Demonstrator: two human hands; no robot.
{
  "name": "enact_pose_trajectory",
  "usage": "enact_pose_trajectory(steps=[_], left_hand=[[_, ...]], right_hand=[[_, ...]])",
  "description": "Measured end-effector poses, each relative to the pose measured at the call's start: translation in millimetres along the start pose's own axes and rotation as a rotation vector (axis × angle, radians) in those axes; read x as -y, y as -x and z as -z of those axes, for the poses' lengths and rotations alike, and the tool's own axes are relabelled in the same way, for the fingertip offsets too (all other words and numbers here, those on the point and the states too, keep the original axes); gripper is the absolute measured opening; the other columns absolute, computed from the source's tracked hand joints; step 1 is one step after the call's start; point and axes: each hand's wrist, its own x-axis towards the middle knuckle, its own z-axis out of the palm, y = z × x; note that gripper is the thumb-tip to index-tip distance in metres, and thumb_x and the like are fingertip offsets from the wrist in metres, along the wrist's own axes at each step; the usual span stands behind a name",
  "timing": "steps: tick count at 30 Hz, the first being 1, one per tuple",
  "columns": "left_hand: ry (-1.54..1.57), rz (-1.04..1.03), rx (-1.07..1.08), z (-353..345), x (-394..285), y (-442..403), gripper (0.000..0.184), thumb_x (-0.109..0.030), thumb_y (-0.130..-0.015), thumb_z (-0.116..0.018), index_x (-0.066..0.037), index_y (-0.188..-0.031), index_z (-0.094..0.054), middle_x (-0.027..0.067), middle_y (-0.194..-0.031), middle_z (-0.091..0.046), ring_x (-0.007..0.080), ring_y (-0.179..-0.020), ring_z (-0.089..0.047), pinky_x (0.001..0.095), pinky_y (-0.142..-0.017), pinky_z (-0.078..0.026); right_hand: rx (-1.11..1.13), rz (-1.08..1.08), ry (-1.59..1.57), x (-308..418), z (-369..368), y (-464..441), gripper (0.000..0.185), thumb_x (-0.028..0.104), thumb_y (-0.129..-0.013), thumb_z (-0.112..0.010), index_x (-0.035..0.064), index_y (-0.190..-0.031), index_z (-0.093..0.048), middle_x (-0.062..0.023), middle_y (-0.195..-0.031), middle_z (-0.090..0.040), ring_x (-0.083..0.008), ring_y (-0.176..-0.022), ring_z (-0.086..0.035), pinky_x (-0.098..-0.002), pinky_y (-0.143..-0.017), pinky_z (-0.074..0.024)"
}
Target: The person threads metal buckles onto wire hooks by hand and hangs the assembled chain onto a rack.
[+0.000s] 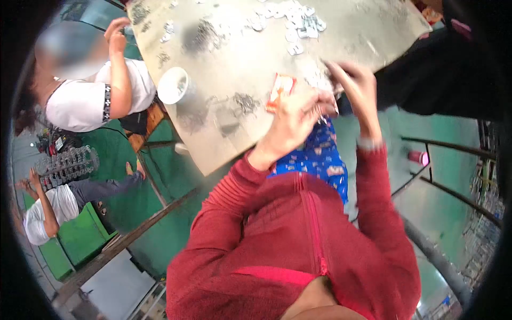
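My left hand (296,117) is over the near edge of the pale table (234,133), its fingers bent toward my right hand (360,88). The two hands nearly meet; their fingertips are blurred, and what lies between them is too small to make out. Beside my left hand lies an orange and white packet (281,90). Small white parts (314,74) are on the table just beyond my fingers. A small pile of thin dark metal pieces (244,104) sits to the left of the packet.
A white tub (173,85) stands at the table's left side. More white pieces (296,26) are scattered at the far side. A person in a white shirt (128,90) works at the left; another person (53,208) is farther off. A dark sleeve (426,80) reaches in from the right.
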Motion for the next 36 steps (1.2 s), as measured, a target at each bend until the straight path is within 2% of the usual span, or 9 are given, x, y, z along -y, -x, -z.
enact_pose_trajectory(steps=[4, 6, 8, 14, 15, 20, 22, 24, 36], left_hand=[[0.248, 0.125, 0.013, 4.1, -9.0, -1.3, 0.010, -0.005, -0.089, -0.058, 0.003, -0.095, -0.060, 0.0051, -0.083, -0.064, 0.0121, -0.078, -0.063, 0.0241, -0.071, -0.050], [0.317, 0.149, 0.028, 5.8, -7.5, -1.7, 0.009, -0.004, -0.089, -0.058, 0.003, -0.095, -0.060, 0.0052, -0.084, -0.064, 0.0122, -0.078, -0.063, 0.0238, -0.071, -0.050], [0.377, 0.169, 0.024, 7.9, -10.9, -3.5, 0.008, -0.003, -0.089, -0.058, 0.003, -0.095, -0.060, 0.0056, -0.085, -0.064, 0.0123, -0.077, -0.063, 0.0237, -0.072, -0.050], [0.479, 0.146, -0.074, 4.6, -5.5, -1.5, 0.009, 0.000, -0.088, -0.059, 0.002, -0.097, -0.059, 0.0061, -0.088, -0.064, 0.0109, -0.078, -0.061, 0.0229, -0.074, -0.049], [0.507, 0.164, -0.087, 4.2, -7.3, -1.7, 0.010, -0.001, -0.088, -0.059, 0.002, -0.098, -0.059, 0.0060, -0.089, -0.064, 0.0104, -0.080, -0.060, 0.0228, -0.074, -0.049], [0.482, 0.240, -0.165, -2.7, -5.5, 1.4, 0.012, -0.006, -0.090, -0.059, 0.002, -0.098, -0.061, 0.0048, -0.087, -0.064, 0.0108, -0.078, -0.061, 0.0235, -0.072, -0.049], [0.333, 0.226, -0.090, -5.2, 2.2, 3.0, 0.015, -0.010, -0.091, -0.058, 0.002, -0.096, -0.062, 0.0038, -0.081, -0.064, 0.0106, -0.074, -0.061, 0.0240, -0.069, -0.050], [0.350, 0.392, -0.038, -6.1, -14.5, 0.1, 0.013, -0.010, -0.089, -0.059, 0.000, -0.098, -0.063, 0.0040, -0.085, -0.065, 0.0103, -0.080, -0.061, 0.0243, -0.072, -0.049], [-0.239, -0.052, -0.083, -11.9, 5.1, 5.3, 0.009, -0.010, -0.082, -0.065, -0.002, -0.088, -0.066, 0.0072, -0.085, -0.065, 0.0174, -0.079, -0.060, 0.0298, -0.070, -0.047]], right_hand=[[0.144, 0.556, 0.488, -99.7, -66.7, -96.6, 0.029, 0.023, -0.085, -0.063, 0.0028, -0.105, -0.067, -0.0054, -0.076, -0.065, -0.0073, -0.069, -0.057, -0.0237, -0.062, -0.0463], [0.267, 0.512, 0.525, -110.2, -84.4, -105.3, 0.012, 0.003, -0.076, -0.052, -0.0001, -0.085, -0.060, -0.0235, -0.089, -0.058, -0.0385, -0.087, -0.055, -0.0433, -0.074, -0.0457], [0.439, 0.274, 0.605, -57.9, -68.2, -95.2, 0.013, 0.003, -0.077, -0.051, -0.0001, -0.086, -0.060, -0.0229, -0.093, -0.058, -0.0391, -0.091, -0.054, -0.0438, -0.076, -0.0450], [0.117, 0.676, 0.491, -76.0, -52.2, -82.7, 0.014, 0.003, -0.076, -0.050, -0.0028, -0.085, -0.059, -0.0245, -0.081, -0.059, -0.0393, -0.080, -0.058, -0.0439, -0.070, -0.0469], [0.241, 0.407, 0.498, -68.6, -43.5, -80.9, 0.015, 0.004, -0.076, -0.050, -0.0055, -0.085, -0.058, -0.0239, -0.078, -0.060, -0.0410, -0.073, -0.058, -0.0437, -0.067, -0.0476], [0.100, 0.060, -0.077, 4.4, 7.2, -17.8, 0.018, 0.015, -0.081, -0.058, 0.0056, -0.096, -0.065, -0.0130, -0.089, -0.069, -0.0297, -0.067, -0.063, -0.0392, -0.065, -0.0513], [-0.009, 0.101, 0.034, 24.3, 18.6, 11.3, 0.020, 0.013, -0.081, -0.066, 0.0002, -0.097, -0.067, -0.0044, -0.077, -0.065, -0.0071, -0.069, -0.058, -0.0233, -0.062, -0.0469], [-0.070, 0.014, 0.076, 41.0, 22.9, 33.7, 0.014, 0.003, -0.079, -0.066, -0.0023, -0.092, -0.067, -0.0045, -0.079, -0.066, -0.0072, -0.069, -0.059, -0.0217, -0.062, -0.0474], [-0.111, -0.078, -0.540, 32.5, 16.8, 62.2, 0.013, -0.005, -0.078, -0.067, -0.0051, -0.091, -0.067, -0.0078, -0.079, -0.067, -0.0113, -0.068, -0.063, -0.0223, -0.062, -0.0504]])
